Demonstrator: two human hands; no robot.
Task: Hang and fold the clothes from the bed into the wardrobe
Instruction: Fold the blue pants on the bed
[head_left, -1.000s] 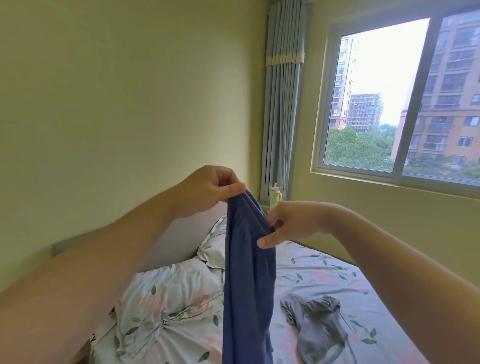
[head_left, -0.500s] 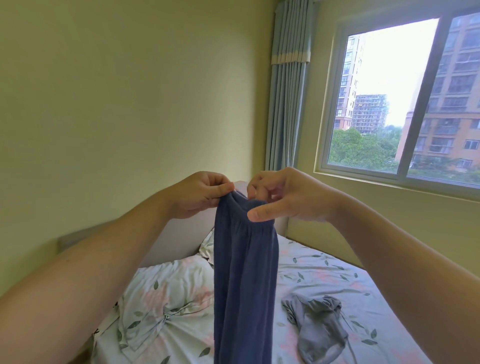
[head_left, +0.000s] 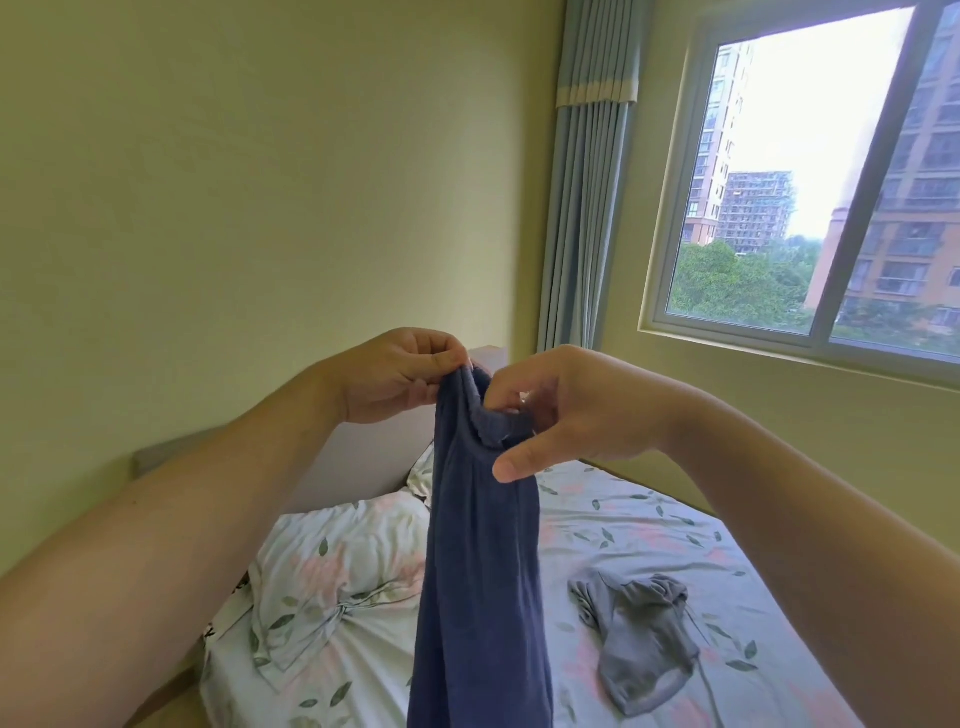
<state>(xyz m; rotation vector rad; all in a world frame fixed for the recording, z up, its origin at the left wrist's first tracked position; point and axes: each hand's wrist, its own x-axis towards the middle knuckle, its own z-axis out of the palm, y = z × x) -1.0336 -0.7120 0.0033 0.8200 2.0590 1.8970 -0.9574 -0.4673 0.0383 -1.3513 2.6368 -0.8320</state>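
Note:
A dark blue garment (head_left: 480, 571) hangs straight down in front of me over the bed (head_left: 649, 525). My left hand (head_left: 395, 374) pinches its top edge on the left. My right hand (head_left: 566, 410) grips the bunched top edge on the right, thumb stretched down over the cloth. The two hands are close together. A crumpled grey garment (head_left: 641, 639) with a drawstring lies on the floral sheet to the right. The wardrobe is not in view.
A floral pillow (head_left: 332, 577) lies at the bed's head against a pale headboard (head_left: 363, 457). The yellow wall is on the left. A grey-blue curtain (head_left: 587, 182) hangs in the corner beside a large window (head_left: 810, 176) on the right.
My right hand rose from the garment's side to its top edge beside my left hand. The view has swung slightly left, so the window sits farther right.

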